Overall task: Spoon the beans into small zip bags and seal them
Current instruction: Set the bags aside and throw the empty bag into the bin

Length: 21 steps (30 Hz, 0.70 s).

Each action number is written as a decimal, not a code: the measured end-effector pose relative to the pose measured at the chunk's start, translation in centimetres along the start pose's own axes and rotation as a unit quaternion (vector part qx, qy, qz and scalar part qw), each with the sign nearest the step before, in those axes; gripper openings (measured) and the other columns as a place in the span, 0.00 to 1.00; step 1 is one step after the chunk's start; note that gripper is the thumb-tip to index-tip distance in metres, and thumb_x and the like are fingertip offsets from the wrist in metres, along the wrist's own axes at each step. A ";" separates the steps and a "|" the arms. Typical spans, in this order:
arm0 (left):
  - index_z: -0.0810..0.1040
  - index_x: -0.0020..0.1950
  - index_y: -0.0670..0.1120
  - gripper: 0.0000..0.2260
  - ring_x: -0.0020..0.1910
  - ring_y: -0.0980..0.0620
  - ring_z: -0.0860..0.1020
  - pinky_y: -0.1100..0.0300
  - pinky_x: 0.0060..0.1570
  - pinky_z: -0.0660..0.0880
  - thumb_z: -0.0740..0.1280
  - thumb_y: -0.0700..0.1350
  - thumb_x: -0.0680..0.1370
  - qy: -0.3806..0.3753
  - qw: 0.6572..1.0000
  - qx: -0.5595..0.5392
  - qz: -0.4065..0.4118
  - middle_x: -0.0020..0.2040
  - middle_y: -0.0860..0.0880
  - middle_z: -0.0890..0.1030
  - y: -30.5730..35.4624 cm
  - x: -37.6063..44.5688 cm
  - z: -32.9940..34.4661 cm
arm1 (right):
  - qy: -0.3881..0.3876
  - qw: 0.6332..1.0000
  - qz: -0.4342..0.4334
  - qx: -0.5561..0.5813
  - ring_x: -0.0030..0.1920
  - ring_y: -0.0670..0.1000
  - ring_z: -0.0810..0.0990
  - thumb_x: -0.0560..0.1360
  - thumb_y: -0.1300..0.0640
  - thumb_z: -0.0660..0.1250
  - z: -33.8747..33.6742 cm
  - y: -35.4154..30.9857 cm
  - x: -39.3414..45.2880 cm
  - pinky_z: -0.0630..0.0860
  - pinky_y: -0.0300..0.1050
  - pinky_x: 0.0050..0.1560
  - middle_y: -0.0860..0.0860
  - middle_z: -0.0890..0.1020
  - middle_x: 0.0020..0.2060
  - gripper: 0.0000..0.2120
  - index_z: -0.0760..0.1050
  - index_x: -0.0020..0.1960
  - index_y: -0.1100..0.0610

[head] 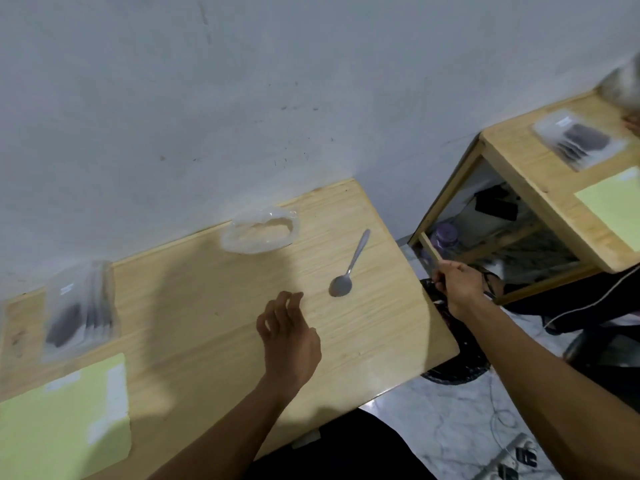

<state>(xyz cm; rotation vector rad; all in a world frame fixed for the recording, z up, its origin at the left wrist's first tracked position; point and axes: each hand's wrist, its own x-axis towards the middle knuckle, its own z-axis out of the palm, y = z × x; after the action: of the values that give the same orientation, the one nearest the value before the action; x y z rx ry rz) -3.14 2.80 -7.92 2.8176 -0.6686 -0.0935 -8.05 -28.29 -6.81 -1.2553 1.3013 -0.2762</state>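
A metal spoon (pixel 348 268) lies on the wooden table (pixel 214 327), bowl toward me. A clear plastic bag of pale beans (pixel 259 230) sits open near the wall. At the table's left, a stack of small zip bags (pixel 81 311) lies flat. My left hand (pixel 289 337) hovers over the table just left of the spoon, fingers curled and apart, holding nothing. My right hand (pixel 457 285) is past the table's right edge, fingers closed; what it grips is too blurred to tell.
A pale green sheet (pixel 62 420) lies at the table's near left. A second wooden table (pixel 540 174) at the right carries another stack of bags (pixel 578 140) and a green sheet; another person's dark sleeve (pixel 588 299) is beside it. A dark basket (pixel 457 362) and cables are on the floor.
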 end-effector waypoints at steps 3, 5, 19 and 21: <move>0.67 0.69 0.41 0.34 0.69 0.38 0.65 0.42 0.68 0.61 0.73 0.50 0.67 -0.003 0.998 0.011 0.067 0.70 0.41 0.67 0.6 0.3 0.6 | 0.026 1.000 0.018 -0.001 0.31 0.49 0.70 0.80 0.60 0.64 -2.0 1.0 0.5 0.68 0.43 0.33 0.55 0.75 0.33 0.10 0.74 0.40 0.59; 0.63 0.74 0.39 0.37 0.75 0.38 0.59 0.40 0.72 0.56 0.68 0.57 0.71 -0.028 0.996 0.026 0.080 0.75 0.40 0.63 0.9 0.9 1.1 | 0.036 0.999 0.031 -0.016 0.31 0.50 0.71 0.80 0.61 0.64 -2.8 2.0 1.1 0.69 0.43 0.32 0.56 0.76 0.34 0.08 0.76 0.43 0.61; 0.40 0.80 0.47 0.42 0.78 0.47 0.37 0.42 0.75 0.39 0.45 0.71 0.74 -0.147 0.985 0.034 0.084 0.80 0.49 0.39 -0.4 2.6 4.8 | 0.112 0.975 0.169 0.096 0.39 0.56 0.78 0.79 0.62 0.62 -7.6 4.3 2.1 0.79 0.51 0.43 0.60 0.78 0.43 0.16 0.72 0.65 0.65; 0.42 0.80 0.46 0.42 0.78 0.46 0.39 0.41 0.75 0.41 0.46 0.71 0.74 -0.145 0.985 0.033 0.085 0.80 0.48 0.41 -0.5 2.6 4.7 | 0.116 0.971 0.177 0.108 0.35 0.55 0.73 0.78 0.56 0.63 -8.1 4.3 2.1 0.71 0.50 0.34 0.57 0.75 0.42 0.15 0.73 0.63 0.62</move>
<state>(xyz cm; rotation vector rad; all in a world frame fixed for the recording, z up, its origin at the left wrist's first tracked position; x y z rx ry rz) -1.21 1.02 -12.66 2.8218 -0.9902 -0.4665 -15.93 -32.56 -9.59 -0.8047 1.6212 -0.3049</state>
